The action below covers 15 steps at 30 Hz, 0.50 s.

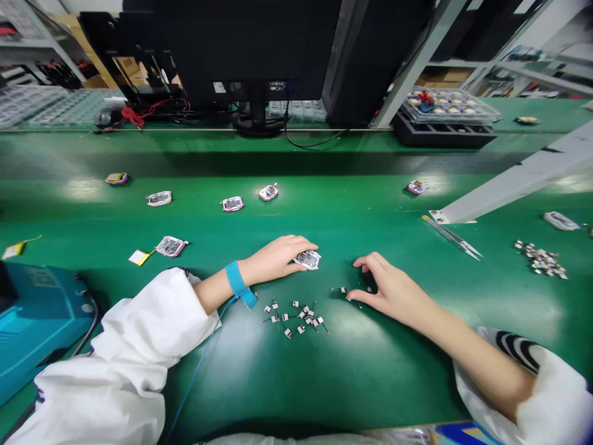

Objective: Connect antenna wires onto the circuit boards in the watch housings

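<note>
Under the left hand point(273, 259), one flat battery pack point(307, 260)

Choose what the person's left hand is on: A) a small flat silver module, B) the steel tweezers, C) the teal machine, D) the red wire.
A. The left hand has its fingertips over a small flat silver module on the green mat, with a blue wrist strap on that wrist.
</note>
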Tool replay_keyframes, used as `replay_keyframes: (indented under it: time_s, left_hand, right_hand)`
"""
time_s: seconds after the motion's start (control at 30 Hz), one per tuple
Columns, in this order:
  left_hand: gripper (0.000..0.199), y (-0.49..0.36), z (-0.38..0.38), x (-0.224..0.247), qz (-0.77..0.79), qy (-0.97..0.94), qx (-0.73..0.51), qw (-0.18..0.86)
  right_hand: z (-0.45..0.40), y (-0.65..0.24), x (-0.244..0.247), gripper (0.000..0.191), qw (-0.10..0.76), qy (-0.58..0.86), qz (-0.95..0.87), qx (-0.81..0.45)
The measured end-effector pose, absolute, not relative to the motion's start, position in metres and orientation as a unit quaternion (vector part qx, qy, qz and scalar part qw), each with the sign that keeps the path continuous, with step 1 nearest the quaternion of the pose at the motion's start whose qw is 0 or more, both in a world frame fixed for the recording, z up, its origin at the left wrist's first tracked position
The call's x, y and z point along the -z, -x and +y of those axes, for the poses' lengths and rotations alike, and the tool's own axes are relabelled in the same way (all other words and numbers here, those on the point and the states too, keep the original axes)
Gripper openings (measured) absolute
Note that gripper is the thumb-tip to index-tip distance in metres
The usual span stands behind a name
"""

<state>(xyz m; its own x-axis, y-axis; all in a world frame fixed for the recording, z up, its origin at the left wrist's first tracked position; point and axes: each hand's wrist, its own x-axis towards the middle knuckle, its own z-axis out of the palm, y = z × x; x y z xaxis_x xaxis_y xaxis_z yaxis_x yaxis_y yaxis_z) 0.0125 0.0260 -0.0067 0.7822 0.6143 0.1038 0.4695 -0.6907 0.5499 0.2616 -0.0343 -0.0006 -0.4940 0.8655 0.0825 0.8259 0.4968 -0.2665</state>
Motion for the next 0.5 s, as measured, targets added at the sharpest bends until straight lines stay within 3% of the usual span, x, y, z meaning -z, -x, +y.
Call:
replay_keyframes:
  time_s: [0.27, 0.5]
  left_hand:
    - [0.046, -0.006, 0.03, 0.01, 0.354, -0.876, -0.187, 0.27]
    - [0.043, 0.029, 0.03, -0.001, 0.418, -0.845, -0.228, 0.246]
  right_hand:
    - [-0.045, -0.198, 0.027, 0.036, 0.129, 0.401, -0.905, -0.058]
    - [-0.003, -0.213, -0.011, 0.029, 0.164, 0.456, -0.872, -0.065]
